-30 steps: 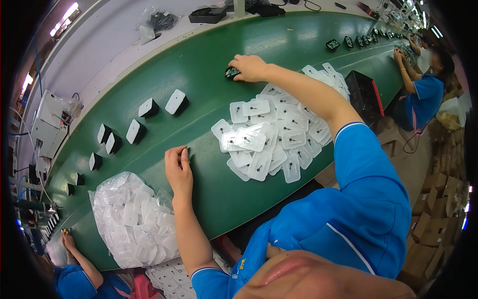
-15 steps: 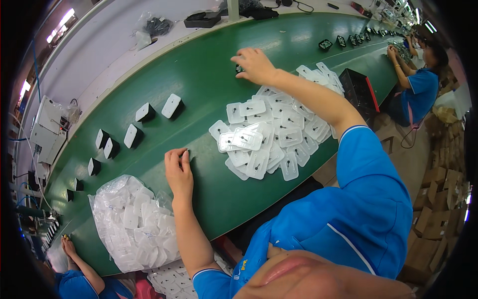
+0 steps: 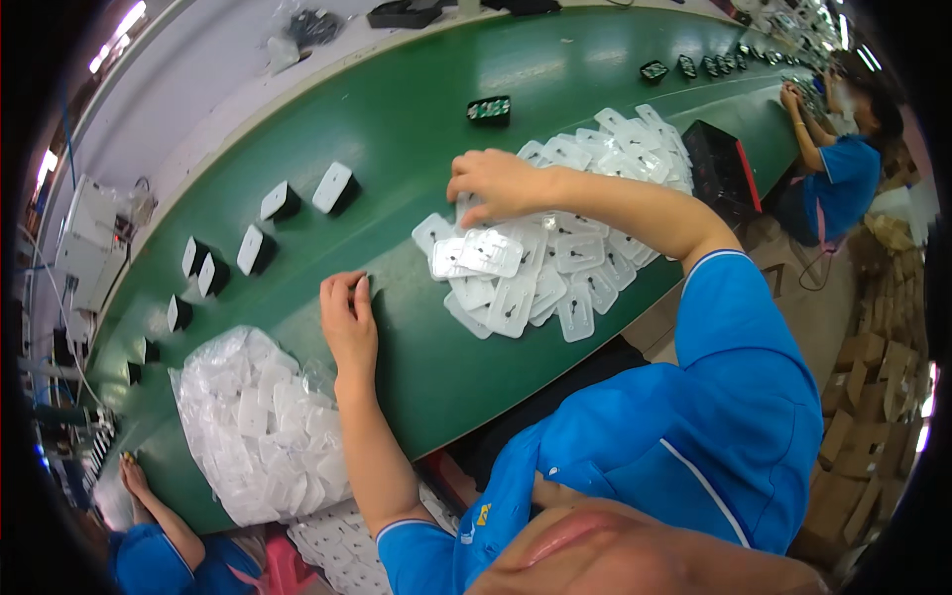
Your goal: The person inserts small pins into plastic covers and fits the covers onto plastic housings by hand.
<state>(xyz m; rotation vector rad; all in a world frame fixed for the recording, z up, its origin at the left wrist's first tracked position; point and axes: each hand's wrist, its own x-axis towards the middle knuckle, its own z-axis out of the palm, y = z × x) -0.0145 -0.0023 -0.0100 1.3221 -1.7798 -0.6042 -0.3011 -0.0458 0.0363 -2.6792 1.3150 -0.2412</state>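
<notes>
Our right grip [image 3: 494, 185] bends over the upper-left edge of a heap of translucent white rounded plates [image 3: 570, 250], thumb apart from the fingers; we cannot tell whether it has taken hold of one. Our left grip [image 3: 349, 312] is loosely curled above the green counter [image 3: 397, 129], left of the heap, and whatever its fingertips may pinch is too small for us to make out.

Just beyond our right grip, an open black housing [image 3: 489, 111] with a green circuit board inside sits on the counter. To the left, a string of white-topped black housings [image 3: 260, 253] trails away. Nearer us, a clear plastic bag [image 3: 260, 426] bulges with white plates beside our left forearm. Right of the heap we see a black box [image 3: 722, 171] with a red edge. Farther out, more dark housings [image 3: 686, 67] line the counter towards a co-worker [image 3: 848, 183] in blue.
</notes>
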